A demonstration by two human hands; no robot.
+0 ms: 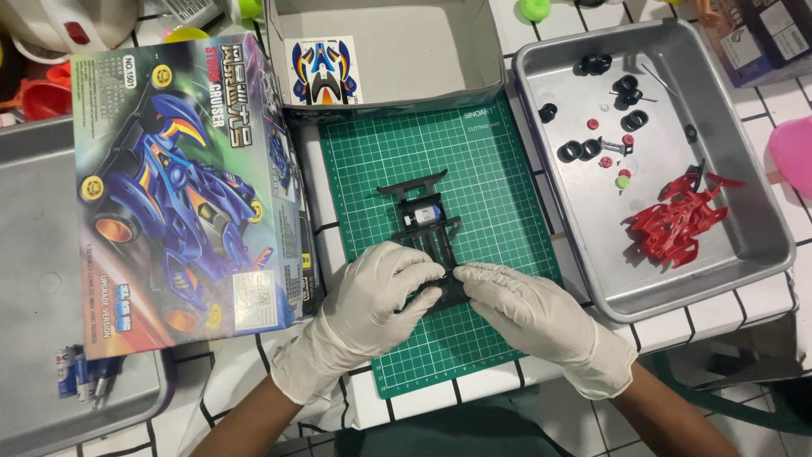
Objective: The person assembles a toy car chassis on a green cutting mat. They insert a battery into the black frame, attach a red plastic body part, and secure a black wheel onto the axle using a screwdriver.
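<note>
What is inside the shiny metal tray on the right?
The silver metal tray holds a red plastic car body, small black rubber tyres and tiny red and green pieces. Whatever lies under the red body is hidden.

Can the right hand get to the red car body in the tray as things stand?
Probably yes. The right hand is on the black chassis, but the red car body lies uncovered in the open metal tray on that side, nothing between.

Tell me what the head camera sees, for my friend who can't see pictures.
Two gloved hands, left hand and right hand, hold a black toy car frame on a green cutting mat. A colourful toy car box lies to the left, and a metal tray with small black wheels and a red car shell sits to the right.
</note>
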